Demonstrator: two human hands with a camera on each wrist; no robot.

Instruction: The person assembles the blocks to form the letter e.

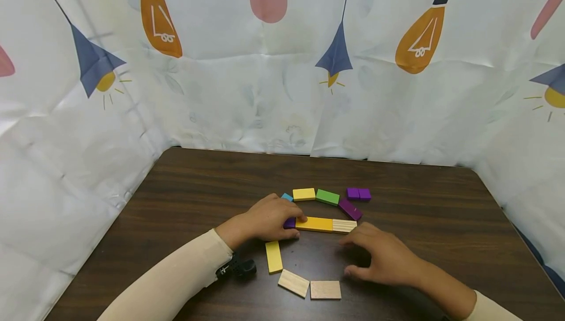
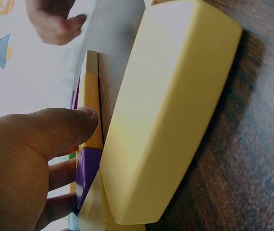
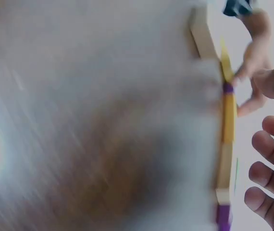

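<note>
My left hand lies over the left end of a row of blocks. Its thumb and fingers straddle the small purple block there, and one fingertip touches the adjoining orange block. A plain wooden block continues that row to the right. Beside the row's right end, my right hand hovers with loosely bent, spread fingers and holds nothing. In the left wrist view a yellow block looms large in front of the row. The left hand hides part of a blue block.
Behind the row, a yellow block, a green block and a dark purple block form a curve. Two purple blocks stand apart. Nearer lie two wooden blocks. A printed curtain surrounds the brown table.
</note>
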